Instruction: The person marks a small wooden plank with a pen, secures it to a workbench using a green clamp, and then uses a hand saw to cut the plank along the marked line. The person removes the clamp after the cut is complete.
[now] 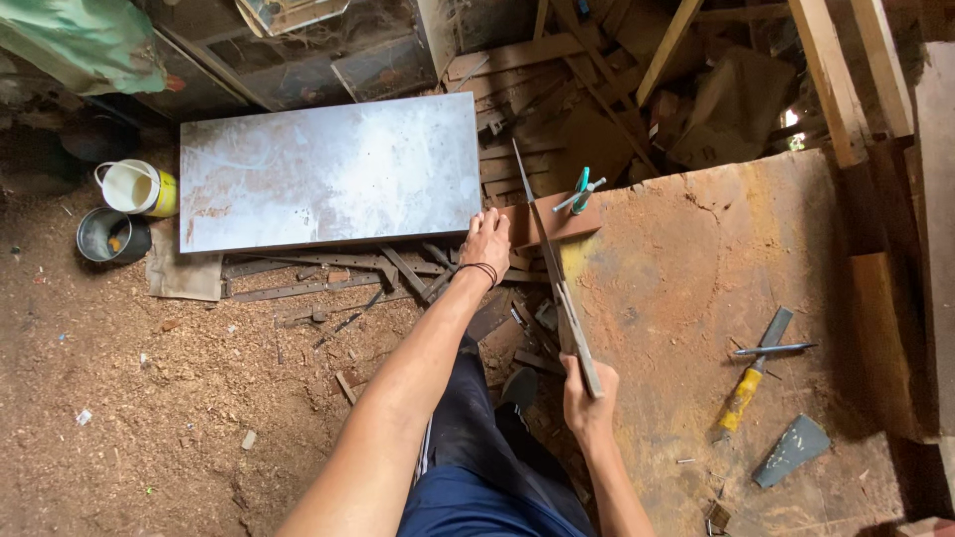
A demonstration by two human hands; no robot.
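- Your right hand (587, 398) is wrapped around the handle end of a hand saw (559, 278), gripping it firmly.
- The saw runs away from you, its thin blade reaching up across a small wooden block (553, 221) at the edge of the workbench (696, 298).
- Your left hand (486, 239) rests flat with fingers spread on the left end of that wooden block, pressing on it; it grips nothing. A dark band sits on its wrist.
- A teal clamp (580, 191) stands on the block, just right of the saw blade.
- The bench top is rough, reddish-brown and dusted with sawdust.
- Further right on the bench lie a chisel with a yellow handle (748, 378), a thin metal rod (774, 349) crossing it, and a dark wedge-shaped piece (791, 449) near the front edge.
- Left of your left hand a large grey metal sheet (328, 169) lies flat, with scrap wood strips (338, 273) along its near edge.
- On the sawdust-covered floor to the far left stand a white and yellow bucket (137, 187) and a dark tin (111, 236).
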